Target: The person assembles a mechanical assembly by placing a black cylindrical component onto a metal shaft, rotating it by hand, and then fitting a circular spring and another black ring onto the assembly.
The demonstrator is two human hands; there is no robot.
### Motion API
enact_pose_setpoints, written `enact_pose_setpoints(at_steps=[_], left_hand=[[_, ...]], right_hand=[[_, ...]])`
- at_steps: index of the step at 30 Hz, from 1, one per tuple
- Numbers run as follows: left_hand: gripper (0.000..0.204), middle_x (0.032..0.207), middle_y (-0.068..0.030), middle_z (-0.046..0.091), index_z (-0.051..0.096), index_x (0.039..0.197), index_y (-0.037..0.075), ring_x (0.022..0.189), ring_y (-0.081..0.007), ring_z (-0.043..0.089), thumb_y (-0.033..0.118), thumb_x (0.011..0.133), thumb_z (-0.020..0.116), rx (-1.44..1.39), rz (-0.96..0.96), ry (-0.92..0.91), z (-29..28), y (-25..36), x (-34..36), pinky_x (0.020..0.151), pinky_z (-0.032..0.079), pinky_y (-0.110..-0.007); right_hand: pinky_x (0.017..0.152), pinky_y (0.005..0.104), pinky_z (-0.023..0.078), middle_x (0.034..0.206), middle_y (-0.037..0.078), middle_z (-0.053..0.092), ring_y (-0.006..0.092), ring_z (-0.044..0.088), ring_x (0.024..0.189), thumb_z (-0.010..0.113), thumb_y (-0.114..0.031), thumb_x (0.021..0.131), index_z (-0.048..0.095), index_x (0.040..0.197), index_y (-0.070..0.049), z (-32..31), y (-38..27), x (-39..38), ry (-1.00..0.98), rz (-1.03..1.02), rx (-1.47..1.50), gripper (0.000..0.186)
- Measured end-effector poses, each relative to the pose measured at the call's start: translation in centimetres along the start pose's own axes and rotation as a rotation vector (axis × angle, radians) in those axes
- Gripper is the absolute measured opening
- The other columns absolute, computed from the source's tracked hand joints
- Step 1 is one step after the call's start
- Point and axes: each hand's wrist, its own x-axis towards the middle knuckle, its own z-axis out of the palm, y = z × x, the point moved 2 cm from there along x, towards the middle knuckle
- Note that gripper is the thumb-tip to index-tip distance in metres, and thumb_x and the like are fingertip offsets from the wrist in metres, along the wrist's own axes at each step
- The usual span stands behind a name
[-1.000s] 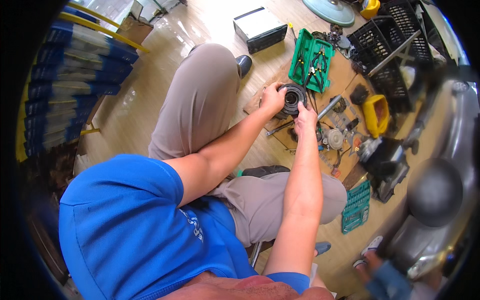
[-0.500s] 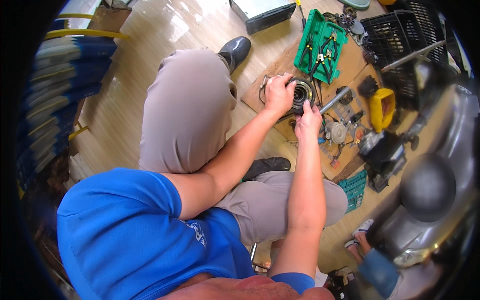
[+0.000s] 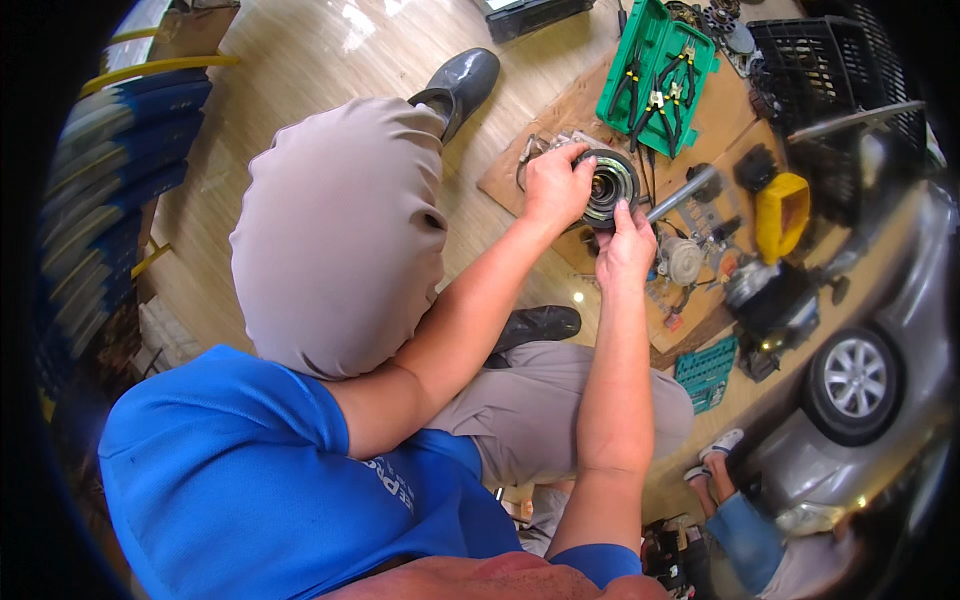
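Between my two hands is a round, dark metal pulley, its ringed face and stepped centre turned up toward me. My left hand grips the left side of its rim, thumb and fingers bent over the edge. My right hand holds the near edge, thumb on top and the other fingers mostly hidden beneath. A grey metal tube lies just right of the pulley. Beyond it is an open green case holding several black-handled pliers. Cardboard is spread on the floor underneath.
Loose machine parts, including a round metal one, lie on the cardboard. To the right are a yellow part, a black crate and a grey car. A teal tool case lies nearer; another person is at lower right.
My left knee appears farther left, and more of the shoe beyond it shows. Both hands keep their hold on the pulley, which shows slightly more of its face.
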Motion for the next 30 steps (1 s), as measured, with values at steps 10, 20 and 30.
enact_pose_setpoints(at_steps=[10,20,30], left_hand=[[0.029,0.095,-0.0198,0.070,0.073,0.101,0.003,0.091,-0.0347,0.068,0.026,0.083,0.070,0.094,0.052,-0.115,-0.1,-0.6,1.0,0.084,0.052,-0.041],[0.028,0.096,-0.0195,0.070,0.073,0.100,0.003,0.091,-0.0341,0.068,0.025,0.083,0.072,0.136,0.042,-0.148,-0.7,0.2,1.1,0.084,0.052,-0.040],[0.028,0.097,-0.0190,0.070,0.073,0.102,0.004,0.091,-0.0344,0.068,0.025,0.082,0.072,0.148,0.069,-0.155,-0.6,0.1,1.1,0.085,0.052,-0.040]], right_hand=[[0.066,0.0271,0.050,0.102,0.004,0.067,0.0120,0.063,0.082,0.059,-0.010,0.097,0.060,0.122,-0.001,-0.2,0.1,0.0,0.007,0.000,-0.002,0.027],[0.072,0.0296,0.054,0.106,0.007,0.067,0.0147,0.064,0.086,0.059,-0.008,0.097,0.059,0.124,-0.001,-0.1,0.1,-0.2,0.024,0.015,-0.060,0.028],[0.075,0.0329,0.056,0.106,0.008,0.066,0.0171,0.065,0.088,0.058,-0.009,0.098,0.057,0.124,0.000,-0.3,0.3,-0.2,0.056,0.059,-0.070,0.028]])
